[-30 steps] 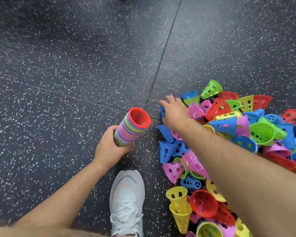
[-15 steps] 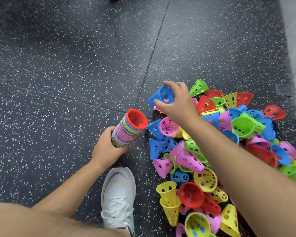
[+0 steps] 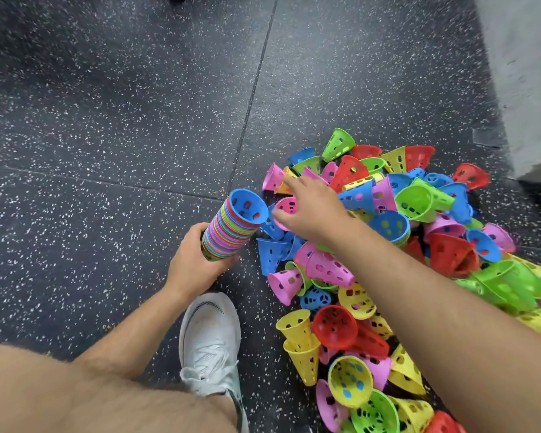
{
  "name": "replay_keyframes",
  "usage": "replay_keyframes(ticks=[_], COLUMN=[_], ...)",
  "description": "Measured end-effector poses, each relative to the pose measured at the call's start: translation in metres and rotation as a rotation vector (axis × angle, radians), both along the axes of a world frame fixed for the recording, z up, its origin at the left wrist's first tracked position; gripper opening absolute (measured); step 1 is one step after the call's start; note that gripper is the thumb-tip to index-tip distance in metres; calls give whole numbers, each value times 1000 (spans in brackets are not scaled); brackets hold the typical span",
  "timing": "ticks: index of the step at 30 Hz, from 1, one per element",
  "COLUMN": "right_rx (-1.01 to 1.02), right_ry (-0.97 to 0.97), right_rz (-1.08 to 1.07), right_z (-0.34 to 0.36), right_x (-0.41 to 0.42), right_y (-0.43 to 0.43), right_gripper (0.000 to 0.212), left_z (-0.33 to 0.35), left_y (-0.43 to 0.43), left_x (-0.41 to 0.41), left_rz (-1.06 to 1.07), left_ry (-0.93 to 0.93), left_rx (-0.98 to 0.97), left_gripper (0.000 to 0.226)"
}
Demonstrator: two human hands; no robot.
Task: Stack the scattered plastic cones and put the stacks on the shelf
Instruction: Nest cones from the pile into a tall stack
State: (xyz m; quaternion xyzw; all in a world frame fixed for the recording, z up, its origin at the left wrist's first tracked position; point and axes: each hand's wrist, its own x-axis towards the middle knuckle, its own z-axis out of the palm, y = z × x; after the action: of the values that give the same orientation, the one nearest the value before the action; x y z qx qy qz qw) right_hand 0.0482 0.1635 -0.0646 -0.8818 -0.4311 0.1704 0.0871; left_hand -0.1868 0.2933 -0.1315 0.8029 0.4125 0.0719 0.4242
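My left hand (image 3: 192, 265) grips the bottom of a tall tilted stack of coloured cones (image 3: 227, 232), whose topmost cone is blue (image 3: 247, 206). Just right of the stack's mouth, my right hand (image 3: 314, 210) reaches into the pile of loose perforated cones (image 3: 419, 245). Its thumb and fingers lie around the rim of a pink cone (image 3: 286, 205). The pile holds blue, pink, yellow, red and green cones, spread over the floor to the right. No shelf is in view.
My white shoe (image 3: 210, 332) stands on the dark speckled floor (image 3: 107, 120) just below the stack, with my bare knee at the bottom left. A grey wall or block (image 3: 525, 89) rises at the top right, behind the pile.
The blue cone that my right hand held above the pile now sits on top of the stack, covering the red one. My right hand has dropped to a pink cone.
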Motion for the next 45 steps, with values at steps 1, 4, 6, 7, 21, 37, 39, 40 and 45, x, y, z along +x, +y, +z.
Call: replay_keyframes(ticks=[1, 4, 6, 7, 21, 37, 39, 40, 45], right_rx=[-92, -193, -195, -187, 475, 21, -67, -114, -179], right_ry=[-48, -120, -172, -193, 368, -10, -6, -10, -45], right_rz=[40, 86, 102, 101, -234, -14, 48, 75, 96], right_z=[-5, -18, -24, -26, 51, -18, -29, -34, -48], right_x=[-2, -7, -9, -10, -39, -48, -42, -38, -24], right_y=[0, 3, 5, 4, -25, -16, 3, 11, 33], right_gripper=[77, 78, 69, 63, 66, 45, 54, 56, 37], left_z=[1, 2, 2, 2, 4, -8, -10, -11, -15], left_y=[0, -1, -3, -3, -15, -17, -13, -11, 0], left_x=[0, -2, -3, -4, -7, -17, -21, -22, -29], left_rz=[0, 5, 17, 21, -4, 48, 59, 62, 81], left_ry=[0, -9, -13, -10, 5, 14, 23, 24, 30], left_rx=[1, -1, -14, -19, -7, 72, 67, 65, 62], left_gripper=[64, 64, 66, 68, 64, 69, 68, 67, 64])
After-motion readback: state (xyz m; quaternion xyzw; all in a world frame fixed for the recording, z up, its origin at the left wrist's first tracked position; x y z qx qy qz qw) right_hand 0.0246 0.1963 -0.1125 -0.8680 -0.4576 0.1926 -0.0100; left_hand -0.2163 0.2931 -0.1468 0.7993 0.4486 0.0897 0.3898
